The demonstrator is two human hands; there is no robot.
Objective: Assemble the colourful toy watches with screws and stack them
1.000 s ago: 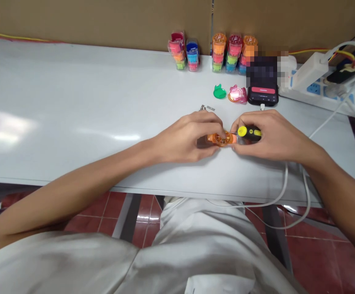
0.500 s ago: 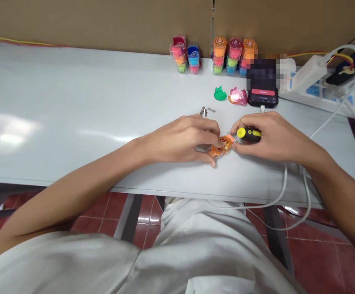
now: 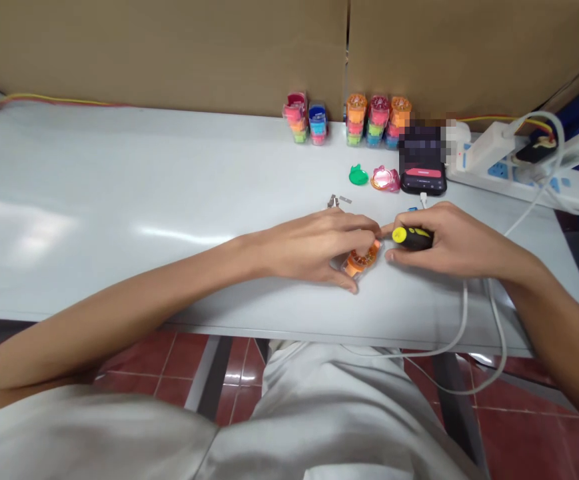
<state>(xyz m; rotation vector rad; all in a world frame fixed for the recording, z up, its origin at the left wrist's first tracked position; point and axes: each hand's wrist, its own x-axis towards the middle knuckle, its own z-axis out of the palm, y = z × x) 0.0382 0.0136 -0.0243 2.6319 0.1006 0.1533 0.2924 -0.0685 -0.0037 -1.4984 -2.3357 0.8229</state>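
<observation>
One white tabletop (image 3: 119, 187) ran by brown boards (image 3: 169, 53), red floor tiles (image 3: 179, 363) below. L hand (image 3: 334, 247), half open, touched orange piece (image 3: 363, 259), slantwise on tabletop. R hand (image 3: 452, 243), closed round blk/yellow tool handle (image 3: 416, 239), stood just R of piece; power strip (image 3: 514, 181) far R. Vs. 0.5 s ago, R thumb (image 3: 398, 257) sat clear of piece; small blue bit (image 3: 412, 209) showed.
</observation>
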